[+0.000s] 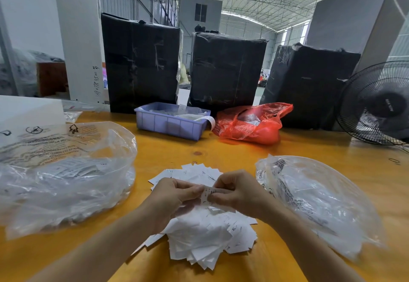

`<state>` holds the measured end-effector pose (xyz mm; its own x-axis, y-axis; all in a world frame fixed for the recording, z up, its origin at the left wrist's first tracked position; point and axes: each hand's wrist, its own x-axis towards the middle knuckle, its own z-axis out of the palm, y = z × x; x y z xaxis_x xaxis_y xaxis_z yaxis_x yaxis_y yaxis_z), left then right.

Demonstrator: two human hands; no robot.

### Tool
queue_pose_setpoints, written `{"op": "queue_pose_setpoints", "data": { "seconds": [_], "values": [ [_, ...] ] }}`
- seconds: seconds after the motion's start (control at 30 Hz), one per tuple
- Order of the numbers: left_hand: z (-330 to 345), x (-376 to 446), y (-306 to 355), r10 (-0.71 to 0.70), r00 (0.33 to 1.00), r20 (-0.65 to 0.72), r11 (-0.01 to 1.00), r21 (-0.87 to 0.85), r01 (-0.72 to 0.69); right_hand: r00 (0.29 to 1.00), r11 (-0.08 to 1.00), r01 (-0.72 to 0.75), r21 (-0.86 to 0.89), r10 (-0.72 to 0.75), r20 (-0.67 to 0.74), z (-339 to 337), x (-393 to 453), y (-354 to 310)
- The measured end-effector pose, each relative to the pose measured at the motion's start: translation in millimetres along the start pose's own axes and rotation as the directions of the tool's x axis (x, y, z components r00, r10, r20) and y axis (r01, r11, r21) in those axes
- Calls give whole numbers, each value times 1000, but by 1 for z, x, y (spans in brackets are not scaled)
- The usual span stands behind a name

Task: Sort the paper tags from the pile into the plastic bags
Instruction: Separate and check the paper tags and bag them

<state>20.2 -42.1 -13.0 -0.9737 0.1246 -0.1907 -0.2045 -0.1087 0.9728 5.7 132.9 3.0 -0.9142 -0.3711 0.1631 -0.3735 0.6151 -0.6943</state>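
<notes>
Lower centre of frame: left hand (174, 195) and right hand (238, 191) meet above the pile of paper tags (205, 237) on the yellow table (221, 148); both grips pinch one paper tag (208, 193) between fingertips. Clear plastic bag (64, 175) lies at left, a second clear bag (318, 202) at right. Blue bin (170, 124) and red bag (254, 126) sit upper centre.

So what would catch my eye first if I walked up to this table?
Probably the two hands, left hand and right hand, pinching one paper tag between them above the white pile at the near edge of the yellow table. Big clear bags lie either side, the left bag and the right bag. Behind stand a red bag, a purple bin and a black fan.
</notes>
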Motion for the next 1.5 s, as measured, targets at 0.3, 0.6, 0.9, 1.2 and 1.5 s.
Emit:
{"op": "queue_pose_setpoints", "data": {
  "seconds": [0.3,0.6,0.9,1.2,1.5],
  "values": [
    [-1,1,-4,32,999,29,999,7,-32,993,997,56,56,-50,-111,4,0,0],
    [-2,3,-2,-29,998,52,995,-89,34,989,995,103,-17,-104,-105,4,1,2],
    [-1,5,-5,-4,996,85,990,-142,16,992,997,48,52,-41,-122,0,1,1],
    [-2,7,-7,32,996,-78,998,-43,-36,994,988,2,152,15,-110,-7,-2,-3],
    [-1,5,-5,30,997,-72,999,-20,-31,996,992,8,127,3,-86,-7,-3,-3]
  ]
}}
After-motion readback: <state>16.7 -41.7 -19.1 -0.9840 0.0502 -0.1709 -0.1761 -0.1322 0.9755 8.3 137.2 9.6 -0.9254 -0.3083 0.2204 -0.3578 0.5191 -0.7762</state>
